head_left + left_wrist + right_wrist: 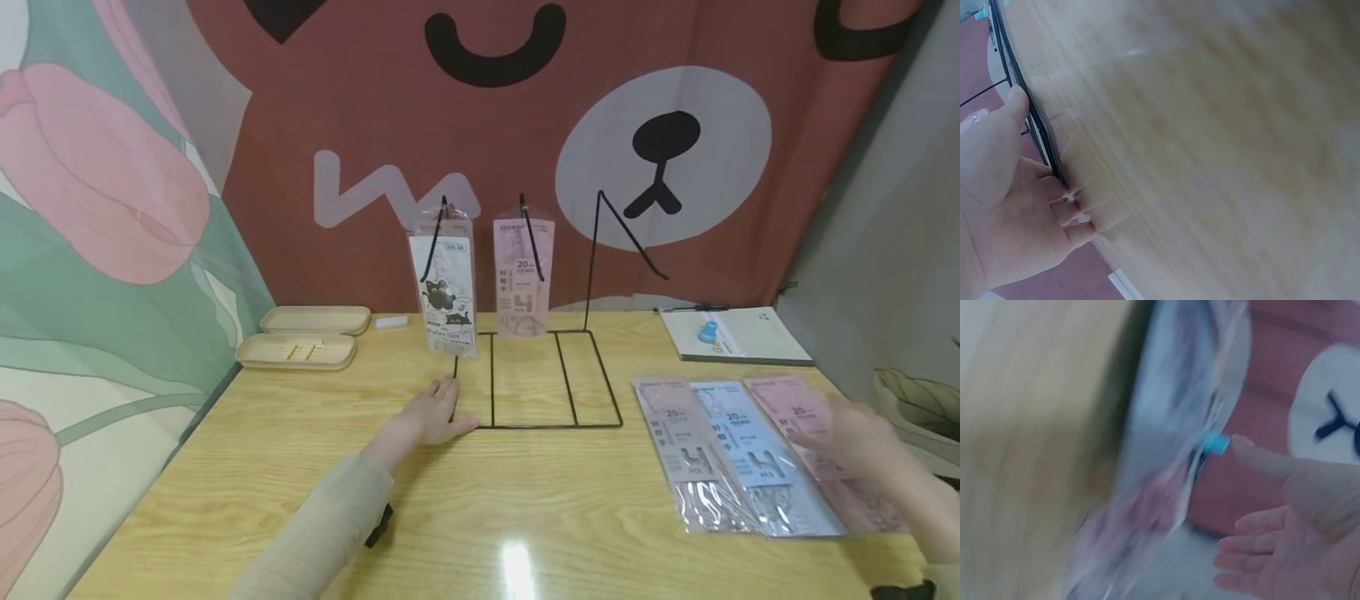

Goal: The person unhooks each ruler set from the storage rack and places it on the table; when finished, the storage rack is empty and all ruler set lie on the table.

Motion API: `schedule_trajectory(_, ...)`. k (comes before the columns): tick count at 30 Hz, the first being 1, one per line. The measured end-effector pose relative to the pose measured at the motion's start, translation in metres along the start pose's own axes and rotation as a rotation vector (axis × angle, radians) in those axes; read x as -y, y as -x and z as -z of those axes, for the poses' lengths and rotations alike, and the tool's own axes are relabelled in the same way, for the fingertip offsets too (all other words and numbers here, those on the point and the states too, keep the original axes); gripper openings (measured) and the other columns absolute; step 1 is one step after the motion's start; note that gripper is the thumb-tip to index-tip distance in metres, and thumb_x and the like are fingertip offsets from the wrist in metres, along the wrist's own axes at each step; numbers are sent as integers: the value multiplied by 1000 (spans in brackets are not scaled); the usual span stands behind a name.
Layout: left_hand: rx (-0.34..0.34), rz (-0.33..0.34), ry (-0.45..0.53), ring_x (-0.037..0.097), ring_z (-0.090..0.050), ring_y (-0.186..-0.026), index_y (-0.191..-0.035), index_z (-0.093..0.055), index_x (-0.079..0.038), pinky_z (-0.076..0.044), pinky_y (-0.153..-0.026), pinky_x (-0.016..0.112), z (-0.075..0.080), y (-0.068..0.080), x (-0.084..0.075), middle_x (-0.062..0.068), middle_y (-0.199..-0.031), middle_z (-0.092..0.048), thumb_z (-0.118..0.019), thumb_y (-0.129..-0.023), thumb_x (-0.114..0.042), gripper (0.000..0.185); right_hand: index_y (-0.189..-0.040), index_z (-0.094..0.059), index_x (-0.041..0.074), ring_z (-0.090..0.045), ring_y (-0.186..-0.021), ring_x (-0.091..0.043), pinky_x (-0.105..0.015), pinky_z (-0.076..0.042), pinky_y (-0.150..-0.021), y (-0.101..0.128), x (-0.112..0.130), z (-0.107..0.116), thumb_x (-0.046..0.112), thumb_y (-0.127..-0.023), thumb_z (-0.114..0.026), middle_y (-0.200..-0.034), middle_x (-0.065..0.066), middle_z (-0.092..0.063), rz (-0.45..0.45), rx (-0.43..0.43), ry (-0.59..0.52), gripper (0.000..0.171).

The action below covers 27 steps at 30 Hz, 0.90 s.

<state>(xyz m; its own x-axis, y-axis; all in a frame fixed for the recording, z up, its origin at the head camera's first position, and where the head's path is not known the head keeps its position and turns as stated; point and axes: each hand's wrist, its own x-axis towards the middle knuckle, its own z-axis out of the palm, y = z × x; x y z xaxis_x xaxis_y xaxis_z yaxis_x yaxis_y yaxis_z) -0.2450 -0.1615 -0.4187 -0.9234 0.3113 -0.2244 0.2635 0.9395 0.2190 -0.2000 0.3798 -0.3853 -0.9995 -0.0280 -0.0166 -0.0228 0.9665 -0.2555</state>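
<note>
Wire display rack (536,379), table centre, two packets hanging. Left hand (433,414) lies flat, fingers relaxed, steadying its near-left base corner. Right hand (855,433), fingers spread, hovers over three ruler packets (738,454) at right. Best practice: keep the base pinned; lift one packet only.

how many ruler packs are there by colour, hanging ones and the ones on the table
Pink packs: 3, one hanging on the wire rack, two flat on the table
Blue packs: 1, flat between the two pink ones
White pack with a black cat: 1, hanging on the rack
Total: 5
</note>
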Motion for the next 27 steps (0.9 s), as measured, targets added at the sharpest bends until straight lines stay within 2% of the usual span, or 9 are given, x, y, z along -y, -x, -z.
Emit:
schedule_trajectory(2, -1, 1, -1, 37, -12, -145, -150, -11, 1, -15, -119, 47, 1, 0, 0, 17, -158, -10, -39, -94, -58, 85, -131, -22, -27, -34, -109, -64, -72, -31, -90, -5, 23, -3, 42, -88, -62, -121, -51, -33, 51, 0, -38, 91)
schedule_trajectory(4, 0, 3, 0, 37, -12, -145, -150, -11, 1, -15, -119, 47, 1, 0, 0, 17, -158, -10, -39, -94, -58, 85, -138, -13, -23, -28, -119, -63, -73, -27, -95, -9, 49, -5, 47, -90, -58, -131, -49, -25, 89, 37, -97, 97)
schedule_trajectory(9, 3, 3, 0, 37, -13, -145, -150, -13, 1, -16, -119, 48, 2, 3, -2, 18, -157, -11, -40, -94, -57, 85, -143, -5, -18, -18, -127, -62, -72, -20, -102, -18, 111, -20, 46, -91, -57, -141, -46, -15, 216, 94, -209, 97)
schedule_trajectory(13, -2, -2, -8, 37, -14, -145, -149, -14, 2, -17, -119, 48, 4, 3, -3, 19, -157, -12, -40, -94, -57, 84, -142, -12, -18, -20, -130, -59, -69, -20, -105, -29, 147, -35, 42, -90, -60, -143, -43, -19, 353, 97, -229, 93)
schedule_trajectory(18, 0, -2, -6, 37, -14, -145, -149, -14, 2, -17, -119, 48, 4, 2, -5, 18, -157, -12, -40, -95, -56, 84, -142, -11, -18, -19, -135, -53, -63, -20, -111, -48, 171, -55, 41, -91, -59, -147, -39, -16, 444, 166, -261, 92)
schedule_trajectory(21, -2, -6, -3, 37, -13, -145, -149, -14, 2, -17, -119, 48, 4, 1, -5, 19, -157, -12, -40, -95, -56, 84, -141, -8, -20, -16, -136, -54, -62, -19, -112, -62, 179, -65, 37, -91, -60, -147, -41, -12, 461, 206, -288, 93)
schedule_trajectory(27, 1, -1, 6, 37, -13, -145, -149, -13, 2, -16, -119, 49, 4, 1, -4, 19, -157, -11, -40, -95, -56, 84, -140, -6, -23, -11, -135, -56, -61, -15, -113, -80, 184, -75, 39, -89, -63, -145, -45, -8, 418, 279, -253, 99)
